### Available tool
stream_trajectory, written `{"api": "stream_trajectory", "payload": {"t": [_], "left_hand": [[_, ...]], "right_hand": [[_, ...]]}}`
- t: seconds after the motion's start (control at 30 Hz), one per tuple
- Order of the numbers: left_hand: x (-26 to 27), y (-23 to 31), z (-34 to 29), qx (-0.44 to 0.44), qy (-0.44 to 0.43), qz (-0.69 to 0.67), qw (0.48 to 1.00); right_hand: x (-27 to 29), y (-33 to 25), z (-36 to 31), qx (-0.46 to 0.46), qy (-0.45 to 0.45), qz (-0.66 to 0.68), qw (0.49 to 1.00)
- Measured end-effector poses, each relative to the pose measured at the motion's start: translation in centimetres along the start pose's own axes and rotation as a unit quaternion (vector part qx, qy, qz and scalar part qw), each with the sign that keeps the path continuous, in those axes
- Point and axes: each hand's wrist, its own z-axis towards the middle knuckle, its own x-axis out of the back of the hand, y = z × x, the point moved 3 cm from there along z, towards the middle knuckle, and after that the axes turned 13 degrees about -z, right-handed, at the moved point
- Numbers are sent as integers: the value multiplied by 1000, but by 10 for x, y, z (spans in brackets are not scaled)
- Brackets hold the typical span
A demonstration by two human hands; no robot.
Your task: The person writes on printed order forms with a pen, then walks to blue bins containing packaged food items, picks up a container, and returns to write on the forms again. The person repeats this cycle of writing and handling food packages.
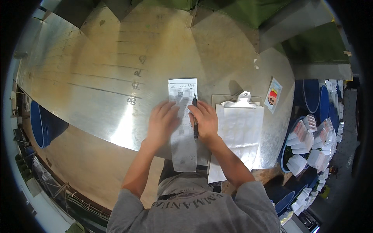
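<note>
One long slip (183, 141) lies on the desk (105, 73), its 6 o'clock end reaching past the edge. The left grip (165, 118) rests at its 9 o'clock side, fingertips over the paper; whether they pinch it, I cannot tell. The right grip (205, 118), at its 3 o'clock side, pinches a black pen (195, 130) aligned 12 to 6. Farther toward 3 lies a clipboard (242, 101) with white sheets (237, 134); from it, a card (273, 95) lies between 1 and 2.
</note>
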Motion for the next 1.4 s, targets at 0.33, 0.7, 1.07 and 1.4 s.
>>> {"api": "stream_trajectory", "payload": {"t": [0.33, 0.7, 1.07, 1.4], "left_hand": [[-11, -13, 1, -35, -24, 31, 999], [-14, -15, 2, -30, -24, 44, 998], [-18, -12, 4, -45, -74, 62, 994], [-17, -14, 8, -51, -90, 43, 994]], "right_hand": [[27, 9, 8, -41, 7, 183, 982], [-6, 29, 37, -274, -106, 366, 883], [-8, 38, 39, -275, -71, 370, 885], [-6, 32, 46, -251, -97, 332, 904]]}}
